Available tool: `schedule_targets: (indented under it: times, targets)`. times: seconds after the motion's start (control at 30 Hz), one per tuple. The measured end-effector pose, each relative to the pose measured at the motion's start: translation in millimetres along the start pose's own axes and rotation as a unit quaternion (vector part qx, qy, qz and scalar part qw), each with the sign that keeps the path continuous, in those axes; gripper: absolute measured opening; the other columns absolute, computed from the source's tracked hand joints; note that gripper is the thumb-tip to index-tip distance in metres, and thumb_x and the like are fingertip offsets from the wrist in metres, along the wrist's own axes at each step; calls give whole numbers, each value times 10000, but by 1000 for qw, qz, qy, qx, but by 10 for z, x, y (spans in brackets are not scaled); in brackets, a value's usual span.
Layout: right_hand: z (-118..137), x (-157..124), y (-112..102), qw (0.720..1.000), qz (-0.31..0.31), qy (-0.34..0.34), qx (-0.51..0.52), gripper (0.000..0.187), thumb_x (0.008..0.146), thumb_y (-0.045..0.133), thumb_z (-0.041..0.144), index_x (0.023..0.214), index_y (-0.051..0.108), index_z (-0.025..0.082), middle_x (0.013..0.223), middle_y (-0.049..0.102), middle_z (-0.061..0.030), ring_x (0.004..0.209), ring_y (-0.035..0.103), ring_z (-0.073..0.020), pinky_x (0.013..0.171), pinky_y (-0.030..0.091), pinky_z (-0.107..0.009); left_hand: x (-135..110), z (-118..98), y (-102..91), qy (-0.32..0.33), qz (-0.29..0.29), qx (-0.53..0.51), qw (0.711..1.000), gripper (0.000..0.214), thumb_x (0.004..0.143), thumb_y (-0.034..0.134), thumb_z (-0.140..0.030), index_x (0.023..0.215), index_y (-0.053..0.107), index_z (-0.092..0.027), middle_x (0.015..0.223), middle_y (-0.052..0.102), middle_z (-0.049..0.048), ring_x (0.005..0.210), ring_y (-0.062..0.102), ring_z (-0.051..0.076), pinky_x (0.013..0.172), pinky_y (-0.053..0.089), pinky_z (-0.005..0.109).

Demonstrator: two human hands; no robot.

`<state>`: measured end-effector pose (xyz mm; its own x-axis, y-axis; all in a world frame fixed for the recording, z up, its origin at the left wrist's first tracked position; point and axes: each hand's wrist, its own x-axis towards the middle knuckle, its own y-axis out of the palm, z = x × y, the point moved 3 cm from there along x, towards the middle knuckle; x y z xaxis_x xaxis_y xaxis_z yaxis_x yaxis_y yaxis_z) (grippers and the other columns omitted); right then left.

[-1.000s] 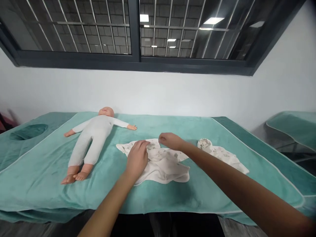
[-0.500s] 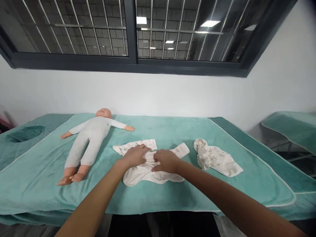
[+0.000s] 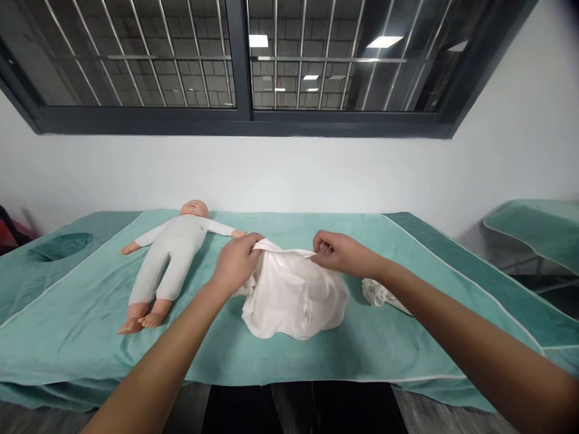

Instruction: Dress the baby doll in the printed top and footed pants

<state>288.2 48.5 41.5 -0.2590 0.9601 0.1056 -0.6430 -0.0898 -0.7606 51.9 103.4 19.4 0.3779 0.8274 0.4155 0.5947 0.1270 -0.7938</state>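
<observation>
The left hand point(image 3: 237, 260) grips the far edge of the white garment point(image 3: 296, 295); the right hand point(image 3: 340, 252) pinches that edge farther right. The garment hangs over the teal cover point(image 3: 289, 363), right of the doll point(image 3: 174, 241).

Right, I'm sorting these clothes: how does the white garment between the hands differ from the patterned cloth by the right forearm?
The white garment is held up by its top edge; the patterned cloth lies bunched up. The white garment's visible side looks mostly plain, while the patterned cloth carries small prints. Both are pale fabric.
</observation>
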Motion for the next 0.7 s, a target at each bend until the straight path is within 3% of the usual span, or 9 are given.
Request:
schedule_targets:
  times: [0.1, 0.2, 0.3, 0.4, 0.5, 0.6, 0.7]
  targets:
    - [277, 55, 174, 995, -24, -71, 67, 325, 787, 683, 425, 1025, 574, 233, 1034, 639, -33, 908, 580, -196, 766, 439, -306, 34, -451, -245, 67, -12, -41, 997, 270, 859, 432, -195, 994, 659, -254, 973, 731, -14, 909, 653, 194, 784, 460, 282]
    - [471, 138, 256, 990, -56, -103, 75, 203, 837, 621, 376, 968, 610, 222, 921, 645, -5, 831, 567, -179, 727, 418, -294, 6, -704, -442, 97, -11, -16, 995, 251, 868, 439, -209, 967, 663, -266, 911, 729, -38, 818, 652, 173, 689, 438, 266]
    - [506, 151, 106, 988, -91, -82, 91, 154, 845, 597, 352, 831, 605, 199, 809, 605, 20, 754, 533, -154, 665, 386, -267, -41, -684, -628, 84, -18, 65, 994, 225, 890, 458, -306, 919, 676, -260, 791, 716, -30, 711, 630, 182, 593, 384, 274]
    - [497, 75, -98, 991, -52, -85, 90, 294, 875, 570, 420, 704, 560, 181, 763, 550, 16, 715, 505, -139, 634, 361, -256, -71, -539, -782, 51, 3, 142, 989, 237, 875, 464, -318, 889, 694, -261, 740, 700, -17, 662, 608, 194, 558, 344, 281]
    - [473, -34, -244, 987, -3, -95, 133, 330, 896, 549, 467, 737, 575, 179, 810, 555, -3, 716, 518, -136, 640, 378, -258, -105, -433, -902, 8, 27, 79, 996, 247, 860, 453, -278, 904, 695, -268, 796, 710, -32, 707, 623, 183, 577, 388, 263]
    - [429, -135, -327, 981, 39, -52, 185, 388, 889, 538, 527, 703, 546, 187, 687, 520, 15, 593, 482, -117, 555, 359, -246, -176, -413, -1012, -39, 16, -35, 999, 268, 855, 427, -241, 931, 683, -254, 832, 713, -43, 731, 635, 166, 607, 449, 241]
    - [476, -229, -398, 993, 67, -48, 86, 354, 890, 529, 506, 735, 610, 198, 726, 597, -9, 626, 538, -139, 563, 386, -255, -253, -428, -1128, -60, -48, -22, 997, 302, 835, 410, -193, 972, 673, -254, 939, 721, -39, 751, 643, 164, 610, 476, 240]
